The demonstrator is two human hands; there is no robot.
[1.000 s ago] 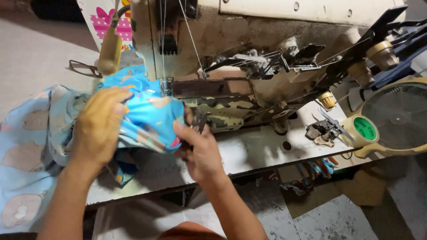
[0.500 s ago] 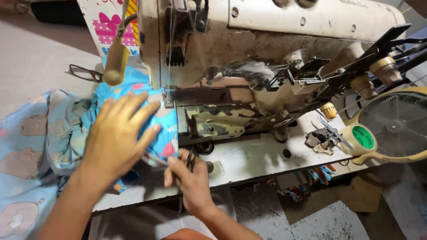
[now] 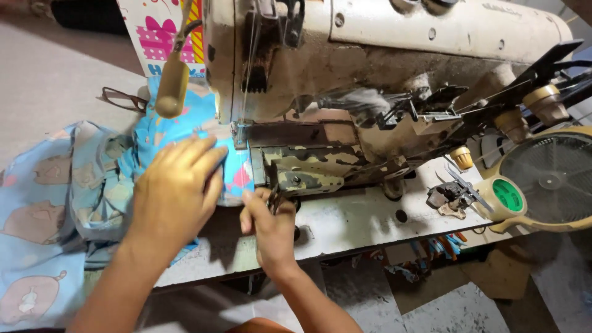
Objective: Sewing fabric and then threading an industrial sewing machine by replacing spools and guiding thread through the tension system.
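The blue printed fabric lay on the tabletop, its long axis running left to right, with its right edge under the presser foot of the sewing machine. The left hand pressed flat on the fabric, fingers spread, gripping nothing. The right hand held its grip narrow around small dark snips, which pointed up toward the machine bed. A fan stood at the right, well apart.
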